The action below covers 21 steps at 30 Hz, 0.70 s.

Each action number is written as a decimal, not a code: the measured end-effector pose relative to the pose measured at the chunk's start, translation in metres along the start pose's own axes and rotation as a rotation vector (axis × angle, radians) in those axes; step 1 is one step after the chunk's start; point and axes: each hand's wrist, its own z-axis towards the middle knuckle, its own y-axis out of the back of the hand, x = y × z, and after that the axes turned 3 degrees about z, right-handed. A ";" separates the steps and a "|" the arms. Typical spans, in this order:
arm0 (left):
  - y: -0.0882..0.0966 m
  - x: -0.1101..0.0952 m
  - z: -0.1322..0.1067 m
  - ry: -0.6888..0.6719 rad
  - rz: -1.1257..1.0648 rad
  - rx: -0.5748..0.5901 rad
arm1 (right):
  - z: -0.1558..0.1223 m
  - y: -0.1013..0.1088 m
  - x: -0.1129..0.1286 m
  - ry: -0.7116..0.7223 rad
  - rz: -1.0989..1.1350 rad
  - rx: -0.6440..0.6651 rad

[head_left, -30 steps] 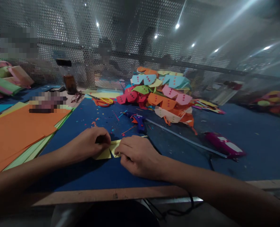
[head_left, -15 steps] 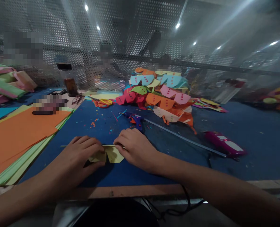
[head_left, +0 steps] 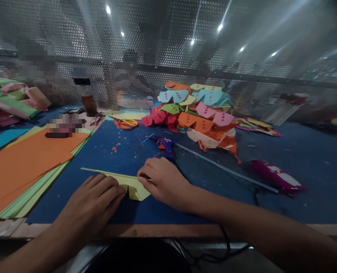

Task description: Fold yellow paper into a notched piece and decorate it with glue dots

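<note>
The left hand (head_left: 100, 193) lies curled over the left half of the paper (head_left: 137, 191); whether it pinches, I cannot tell. On the table (head_left: 148, 215), the paper's right end sits between the right hand's (head_left: 166, 182) closed thumb and fingers.

Thin matt paper in the yellow cutout (head_left: 138, 192) at lower centre, the orange sheets (head_left: 34, 159) at left and the pile of cut shapes (head_left: 196, 123) at upper centre; smooth plastic on the blue glue gun (head_left: 167, 147); glossy plastic on the magenta device (head_left: 279, 177) at right; a matt blue tabletop (head_left: 105, 157), edged with wood-like trim (head_left: 148, 230); perforated, metallic-looking screen (head_left: 105, 49) across the top.
</note>
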 end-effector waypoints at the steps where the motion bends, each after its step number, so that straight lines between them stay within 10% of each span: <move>1: -0.001 -0.002 -0.001 0.023 0.001 -0.004 | 0.000 0.000 0.000 0.006 0.012 0.003; 21: -0.011 -0.012 -0.011 0.283 0.044 -0.018 | 0.022 -0.008 0.001 0.169 -0.145 0.018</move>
